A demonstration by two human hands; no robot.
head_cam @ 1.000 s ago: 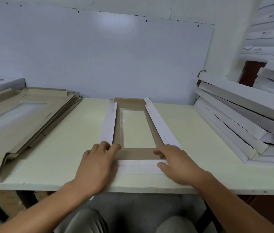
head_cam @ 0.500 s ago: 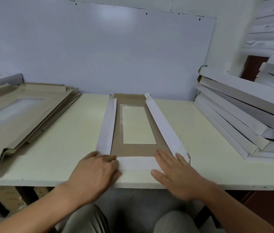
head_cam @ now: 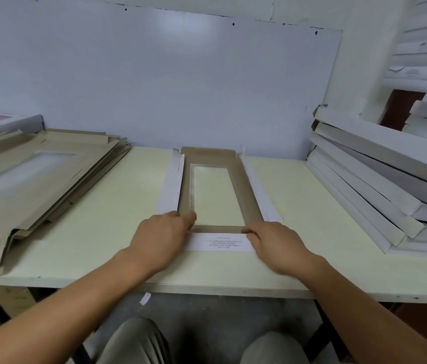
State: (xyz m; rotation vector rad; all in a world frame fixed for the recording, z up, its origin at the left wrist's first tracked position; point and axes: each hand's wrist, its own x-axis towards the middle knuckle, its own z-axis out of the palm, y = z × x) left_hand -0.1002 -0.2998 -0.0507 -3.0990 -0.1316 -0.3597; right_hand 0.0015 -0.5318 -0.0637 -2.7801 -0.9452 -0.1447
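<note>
Cream tabletop (head_cam: 312,206) before a white wall panel (head_cam: 180,88), with a flat brown carton blank (head_cam: 245,193) lying lengthwise at centre, printed white end flap (head_cam: 220,242) nearest, left hand (head_cam: 162,237) gripping its near left corner with curled fingers, right hand (head_cam: 275,245) pinching its near right corner, brown blanks (head_cam: 36,179) stacked left, white boxes (head_cam: 377,193) right.

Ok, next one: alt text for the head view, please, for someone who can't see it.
The left hand and right hand grip the near corners of a flat, windowed box blank on a pale table, its printed white flap between them. Unfolded blanks are stacked at left, folded white boxes at right.
</note>
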